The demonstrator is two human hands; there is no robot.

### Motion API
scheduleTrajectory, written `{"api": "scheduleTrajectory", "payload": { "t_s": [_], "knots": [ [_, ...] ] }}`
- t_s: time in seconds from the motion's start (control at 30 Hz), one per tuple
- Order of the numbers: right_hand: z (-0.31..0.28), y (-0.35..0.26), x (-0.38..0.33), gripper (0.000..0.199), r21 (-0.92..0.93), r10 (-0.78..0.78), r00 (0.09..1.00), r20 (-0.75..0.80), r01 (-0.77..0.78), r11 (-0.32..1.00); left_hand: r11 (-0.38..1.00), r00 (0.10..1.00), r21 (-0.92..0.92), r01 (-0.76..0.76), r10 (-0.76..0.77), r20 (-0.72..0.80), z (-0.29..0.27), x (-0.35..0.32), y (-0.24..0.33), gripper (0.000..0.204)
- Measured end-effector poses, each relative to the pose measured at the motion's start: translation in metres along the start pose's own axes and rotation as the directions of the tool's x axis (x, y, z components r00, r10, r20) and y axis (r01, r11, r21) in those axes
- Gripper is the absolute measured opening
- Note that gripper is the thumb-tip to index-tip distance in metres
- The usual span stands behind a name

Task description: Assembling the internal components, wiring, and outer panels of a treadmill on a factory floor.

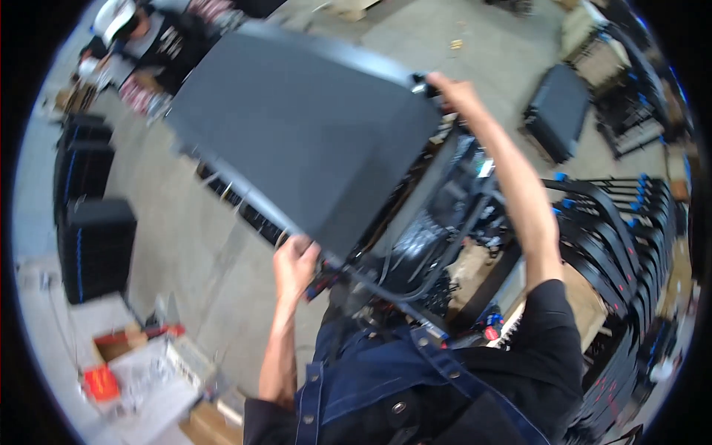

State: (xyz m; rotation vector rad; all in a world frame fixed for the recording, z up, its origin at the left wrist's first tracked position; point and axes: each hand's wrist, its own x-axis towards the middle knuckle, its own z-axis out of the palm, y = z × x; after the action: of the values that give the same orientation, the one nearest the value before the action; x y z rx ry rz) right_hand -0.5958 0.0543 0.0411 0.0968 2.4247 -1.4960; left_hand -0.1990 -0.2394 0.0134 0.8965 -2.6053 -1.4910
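Note:
A large treadmill [311,126] with a flat dark grey belt and lighter side rails lies slantwise in front of me. My left hand [295,268] is closed on its near rail, close to the lower corner. At the far right corner, my right hand [454,95] grips the rail's end, its arm stretched out. Between my hands and nearer my body, the treadmill's open end section [434,222] shows black parts, a cable and shiny dark wrapping. Motion blur softens the edges, and the fingertips under the rails are hidden.
A co-worker in a white cap [167,44] stands at the far left end. Black padded blocks [100,248] line the left side. Lower left is a table [152,378] with a red box [100,383]. Stacked black frames [615,237] and another dark deck [560,111] stand right.

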Motion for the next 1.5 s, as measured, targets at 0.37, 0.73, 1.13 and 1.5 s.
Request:
{"api": "scheduleTrajectory", "payload": {
  "t_s": [0.37, 0.73, 1.13, 1.5],
  "knots": [
    [-0.11, 0.051, -0.028, 0.054, -0.166, -0.032, 0.984, 0.175, 0.061, 0.984, 0.918, 0.988, -0.376, 0.126, -0.084, 0.126, 0.017, -0.097, 0.079, 0.021],
    [-0.058, 0.128, -0.026, 0.046, 0.175, -0.024, 0.966, -0.259, 0.071, 0.982, 0.942, 0.946, 0.112, -0.318, 0.323, -0.032, 0.067, -0.095, 0.049, 0.011],
    [-0.07, 0.141, -0.025, 0.044, 0.304, -0.165, 0.968, -0.189, 0.218, 0.928, 0.965, 0.992, 0.233, -0.117, 0.103, 0.073, 0.08, -0.071, 0.055, 0.035],
    [0.041, 0.372, -0.299, 0.026, -0.379, 0.448, 0.862, -0.236, -0.507, 0.775, 0.547, 0.913, 0.737, -0.396, 0.149, 0.38, 0.079, -0.044, 0.08, 0.027]
  ]
}}
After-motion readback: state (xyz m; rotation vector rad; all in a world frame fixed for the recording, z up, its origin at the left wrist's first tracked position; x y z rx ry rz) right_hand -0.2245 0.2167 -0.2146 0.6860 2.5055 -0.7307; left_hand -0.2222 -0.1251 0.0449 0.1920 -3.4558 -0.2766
